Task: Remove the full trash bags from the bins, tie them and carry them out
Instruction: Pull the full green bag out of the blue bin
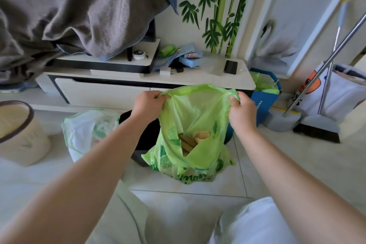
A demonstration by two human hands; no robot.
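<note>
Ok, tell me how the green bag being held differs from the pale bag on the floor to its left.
The green bag is held up by its rim between the left hand and right hand; the pale bag sits untouched on the floor. The green bag's mouth is stretched wide open, showing brown cardboard-like scraps, while the pale bag's top is slumped. The green bag is strongly tinted; the pale bag is whitish and translucent. Both are thin plastic, untied.

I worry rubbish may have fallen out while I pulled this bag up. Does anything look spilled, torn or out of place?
Nothing looks spilled or torn. The green bag hangs open between the left hand and right hand, its contents inside. A second bag sits untied on the floor beside it.
</note>
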